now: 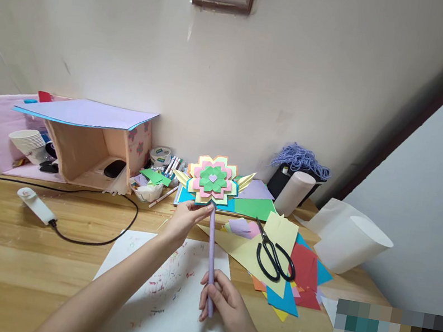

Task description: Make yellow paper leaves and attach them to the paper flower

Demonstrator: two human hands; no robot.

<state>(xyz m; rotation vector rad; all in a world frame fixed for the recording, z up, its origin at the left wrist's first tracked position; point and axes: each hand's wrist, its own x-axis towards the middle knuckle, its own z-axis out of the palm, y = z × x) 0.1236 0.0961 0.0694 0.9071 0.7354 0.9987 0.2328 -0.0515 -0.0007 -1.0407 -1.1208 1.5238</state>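
Observation:
A layered paper flower (213, 179) in green, pink, yellow and blue, with a small purple heart at its centre, stands on a purple paper stem (213, 247). My left hand (183, 221) is closed at the lower edge of the flower head, where the stem meets it. Lower down, my right hand (220, 297) has its fingers wrapped around the bottom part of the stem. Below both hands lies a white sheet (166, 293) with coloured marks. Pale yellow pointed paper pieces stick out on both sides of the flower.
Black scissors (274, 257) lie on coloured paper scraps (307, 265) at right. Behind are a cardboard box (79, 153), paper cups (28, 142), markers (172, 166), a white roll (296, 192) and purple yarn (301, 159). A white device with a black cable (98, 244) lies left.

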